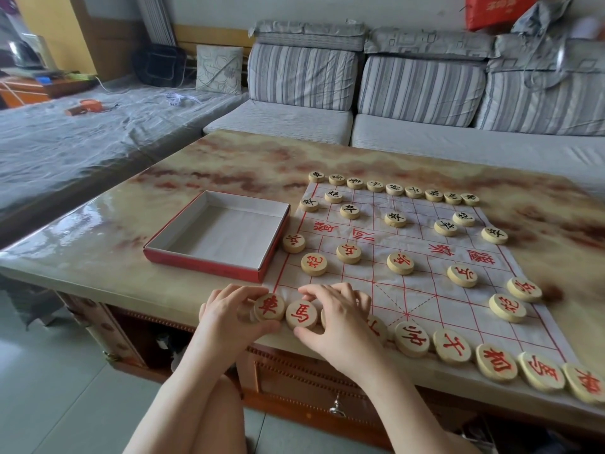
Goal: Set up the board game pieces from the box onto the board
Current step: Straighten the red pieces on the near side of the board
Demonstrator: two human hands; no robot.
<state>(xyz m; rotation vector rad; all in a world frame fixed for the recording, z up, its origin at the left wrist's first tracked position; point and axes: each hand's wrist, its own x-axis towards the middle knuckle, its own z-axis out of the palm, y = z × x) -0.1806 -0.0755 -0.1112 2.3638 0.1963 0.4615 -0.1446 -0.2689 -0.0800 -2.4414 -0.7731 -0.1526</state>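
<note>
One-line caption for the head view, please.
Both hands, left hand and right hand, adjust red-marked pieces on the near row of the cloth board; the red box sits empty.

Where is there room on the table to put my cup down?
Bare tabletop lies beyond the empty red box, and more to its left. The cloth board has open squares between the red cannon and the near row. It is crowded at the near edge, where the left hand and right hand line up pieces.
</note>
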